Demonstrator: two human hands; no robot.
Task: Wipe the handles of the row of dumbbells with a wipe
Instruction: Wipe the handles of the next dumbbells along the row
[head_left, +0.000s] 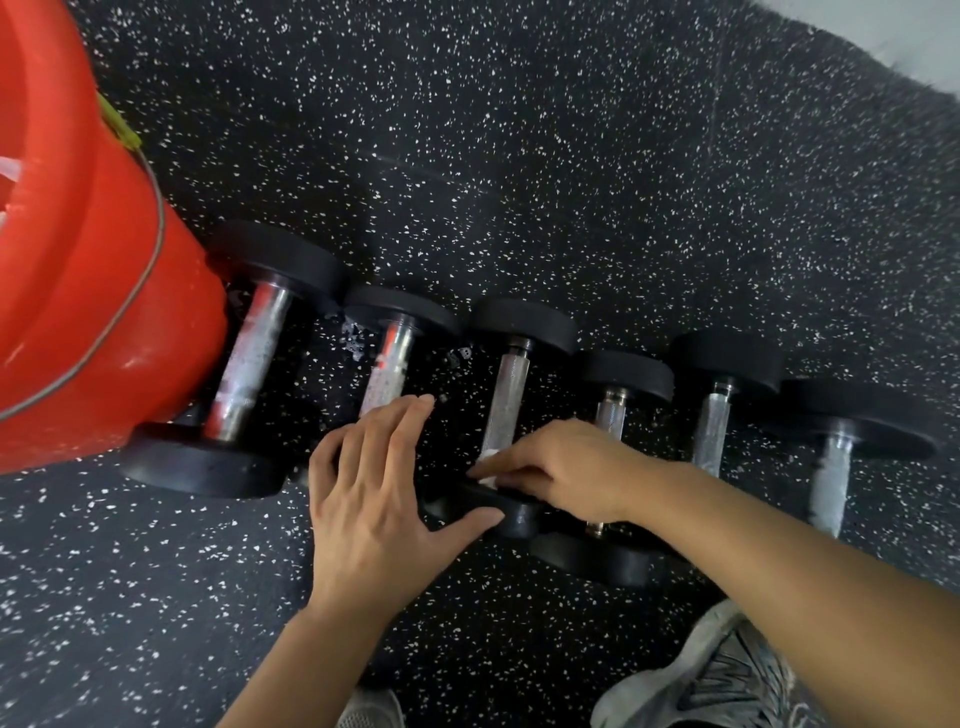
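Several black dumbbells with metal handles lie in a row on the speckled floor. My right hand (563, 470) presses a white wipe (488, 462) onto the near end of the third dumbbell's handle (506, 402). Only a small part of the wipe shows under my fingers. My left hand (379, 483) lies flat with its fingers apart over the near end of the second dumbbell (389, 364), and its thumb touches the near head of the third dumbbell (506, 512). The first handle (254, 358) and the second look wet.
An orange bucket (78, 291) with a wire handle stands at the left, against the first dumbbell. Water drops lie on the floor between the first three dumbbells. My shoes (717, 675) stand at the bottom edge. Black speckled rubber floor (571, 156) stretches beyond the row.
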